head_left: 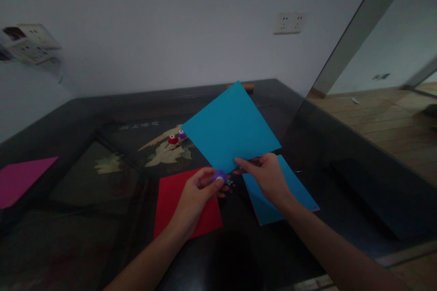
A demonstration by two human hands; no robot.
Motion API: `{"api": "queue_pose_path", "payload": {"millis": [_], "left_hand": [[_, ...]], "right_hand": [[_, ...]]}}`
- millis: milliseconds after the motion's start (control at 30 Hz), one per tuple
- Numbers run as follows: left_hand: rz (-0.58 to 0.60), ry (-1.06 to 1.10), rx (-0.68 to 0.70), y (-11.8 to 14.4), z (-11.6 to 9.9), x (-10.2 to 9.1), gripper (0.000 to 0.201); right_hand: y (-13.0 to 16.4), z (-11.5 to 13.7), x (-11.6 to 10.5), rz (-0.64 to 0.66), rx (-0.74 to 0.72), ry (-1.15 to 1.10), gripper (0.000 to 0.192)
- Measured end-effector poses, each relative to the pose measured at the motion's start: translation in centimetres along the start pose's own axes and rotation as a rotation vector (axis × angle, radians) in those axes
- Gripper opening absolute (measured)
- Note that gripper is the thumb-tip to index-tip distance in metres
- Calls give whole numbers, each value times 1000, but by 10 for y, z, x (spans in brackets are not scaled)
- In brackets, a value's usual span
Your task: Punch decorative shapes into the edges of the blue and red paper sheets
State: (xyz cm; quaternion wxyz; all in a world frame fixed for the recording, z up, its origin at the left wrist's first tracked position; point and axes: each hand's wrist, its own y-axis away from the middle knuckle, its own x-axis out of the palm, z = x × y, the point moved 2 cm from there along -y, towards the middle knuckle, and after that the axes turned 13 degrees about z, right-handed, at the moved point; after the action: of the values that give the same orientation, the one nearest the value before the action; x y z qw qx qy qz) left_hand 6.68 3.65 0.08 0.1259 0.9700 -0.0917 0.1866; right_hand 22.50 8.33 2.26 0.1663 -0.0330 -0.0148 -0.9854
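Observation:
My right hand (268, 175) pinches the near corner of a blue paper sheet (230, 127) and holds it up above the dark table (85, 145). My left hand (198, 191) grips a small purple punch (219, 175) at that same corner of the sheet. A few tiny coloured paper bits (230, 183) lie just under the punch. Below my left hand a red sheet (177, 204) lies flat. Under my right hand a second blue sheet (273, 191) rests on the table.
A red punch (172, 139) and another purple punch (182, 134) sit on the table behind the lifted sheet. A pink sheet (20, 179) lies at the left edge. A wall socket (289, 22) is on the back wall. Wooden floor (382, 118) lies to the right.

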Motion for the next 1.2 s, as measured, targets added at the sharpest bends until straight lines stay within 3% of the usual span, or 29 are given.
{"api": "queue_pose_path", "payload": {"millis": [400,867,1000,1200], "left_hand": [[-15,182,-40,-4,4,-2,34],[32,203,-36,0,1,-1,29],[-33,267,-61,0,-1,1,20],[-94,315,-107,1,-6,4,25]], "right_hand": [[-3,-4,1,50,19,-28,19],[-5,-7,0,55,17,-49,14],[-5,-8,0,47,24,-56,13],[-4,-6,0,24,36,-67,8]]}}
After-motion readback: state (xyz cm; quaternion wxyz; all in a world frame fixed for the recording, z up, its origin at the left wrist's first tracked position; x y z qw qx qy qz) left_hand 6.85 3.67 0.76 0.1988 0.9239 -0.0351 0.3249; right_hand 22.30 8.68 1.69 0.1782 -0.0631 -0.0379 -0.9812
